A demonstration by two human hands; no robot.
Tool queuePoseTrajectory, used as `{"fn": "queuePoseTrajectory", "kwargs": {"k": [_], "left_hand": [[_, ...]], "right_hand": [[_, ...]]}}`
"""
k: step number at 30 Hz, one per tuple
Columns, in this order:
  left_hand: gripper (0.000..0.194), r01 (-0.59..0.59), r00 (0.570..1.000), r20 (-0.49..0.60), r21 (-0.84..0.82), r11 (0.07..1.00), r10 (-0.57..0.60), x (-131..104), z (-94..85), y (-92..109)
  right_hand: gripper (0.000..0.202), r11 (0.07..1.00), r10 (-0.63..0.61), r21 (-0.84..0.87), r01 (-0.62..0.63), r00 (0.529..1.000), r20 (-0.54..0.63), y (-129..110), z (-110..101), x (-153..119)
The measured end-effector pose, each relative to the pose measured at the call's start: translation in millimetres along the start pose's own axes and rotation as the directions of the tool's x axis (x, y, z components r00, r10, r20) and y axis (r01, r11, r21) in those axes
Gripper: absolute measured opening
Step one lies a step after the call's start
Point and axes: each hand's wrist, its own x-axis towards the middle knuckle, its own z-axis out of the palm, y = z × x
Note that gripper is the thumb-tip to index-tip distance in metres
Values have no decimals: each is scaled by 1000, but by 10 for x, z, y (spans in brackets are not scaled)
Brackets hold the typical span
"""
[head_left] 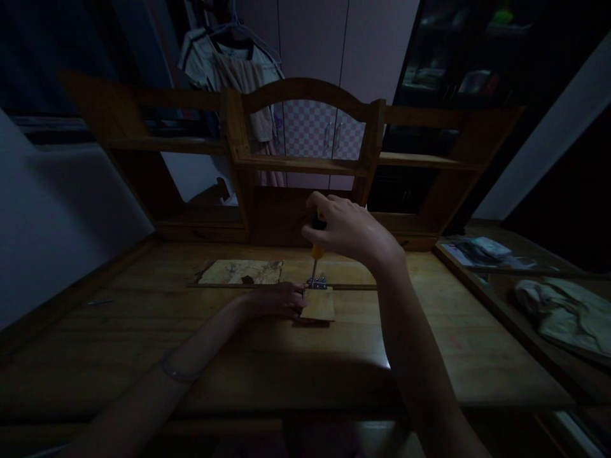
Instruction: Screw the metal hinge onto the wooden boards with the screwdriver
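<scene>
My right hand (348, 226) is wrapped round the handle of a screwdriver (317, 252) with a yellow and black grip. Its shaft points down, and the tip meets a small metal hinge (319, 283). The hinge lies at the far edge of a small light wooden board (319, 305) on the desk. At the board's left side, my left hand (286, 300) has its fingers closed on that edge, near the hinge. Behind the left hand lies a longer wooden strip (241, 272) with dark stains. Whether a screw sits under the tip is too small to see.
The wooden desk (200, 356) carries a shelf unit (305, 166) along its back. A thin metal piece (101, 301) lies at the left. To the right, a lower surface holds plastic-wrapped items (487, 249) and a crumpled pale cloth (566, 312). Clothes (238, 70) hang behind the shelf.
</scene>
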Motion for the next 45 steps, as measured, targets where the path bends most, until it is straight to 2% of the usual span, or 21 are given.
{"fn": "queuePoseTrajectory", "kwargs": {"k": [6, 10, 12, 15, 19, 22, 26, 32, 35, 39, 45], "left_hand": [[60, -22, 996, 82, 32, 999, 19, 29, -19, -12], [59, -28, 992, 128, 47, 998, 22, 59, -45, -27], [57, -29, 992, 125, 45, 999, 23, 40, -23, -11], [54, -41, 993, 110, 42, 998, 36, -37, 60, 54], [50, -52, 989, 142, 62, 997, 42, -107, 137, 122], [49, -48, 988, 147, 77, 996, 37, -79, 105, 98], [49, -61, 987, 154, 78, 995, 48, -6, 34, 30], [52, -68, 984, 173, 100, 993, 50, -7, 70, 47], [53, -48, 989, 141, 106, 993, 32, -52, 109, 84], [56, -39, 997, 67, 107, 993, 32, -49, 88, 69], [48, -59, 984, 174, 107, 992, 40, -20, 58, 56]], "right_hand": [[19, 999, 8, -36, -7, 1000, 21, 0, 9, 17], [31, 1000, 19, -23, -19, 1000, -22, 27, 57, 31], [34, 1000, 5, 29, -5, 1000, -5, 41, 42, 22], [28, 997, -24, 79, 21, 999, 26, 48, -8, 6], [21, 1000, 5, 20, -6, 1000, 18, 29, -24, 7], [26, 1000, 29, 12, -29, 1000, 4, 14, -7, 12], [27, 997, -8, 73, 6, 1000, 29, 10, -10, 7], [22, 999, 34, -30, -34, 999, -7, 14, 3, 18], [31, 1000, 24, -2, -24, 1000, -18, 9, 8, 19], [28, 1000, 2, 16, -2, 1000, 22, 1, -6, 12], [26, 999, 26, -42, -26, 1000, -16, 8, 5, 5]]}}
